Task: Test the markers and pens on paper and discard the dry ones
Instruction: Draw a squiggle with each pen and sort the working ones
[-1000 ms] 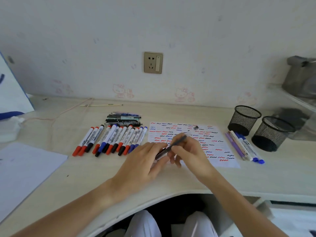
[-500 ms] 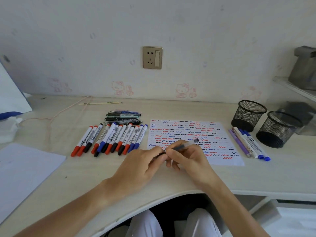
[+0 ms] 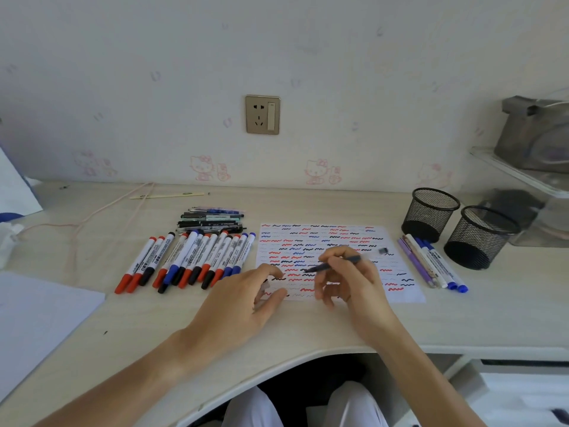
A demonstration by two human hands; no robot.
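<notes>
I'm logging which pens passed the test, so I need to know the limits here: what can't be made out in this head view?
- Pen tip: blurred, so contact with the paper is unclear.
- Pen's cap: something small shows under the left hand, whose fingers cover it.
- Marker labels: too small to read.
- Inside the two mesh cups: too dark to tell.
- Squiggles under the right hand: covered.

A home study corner, likely a child's room: pale wallpaper [image 3: 308, 57] printed with pink cartoon cats [image 3: 320, 171], a wall socket [image 3: 262, 114], a light wooden bench [image 3: 308, 322] with a curved cut-out, two mesh pen cups [image 3: 431, 211], and markers [image 3: 197, 257] laid in rows.
</notes>
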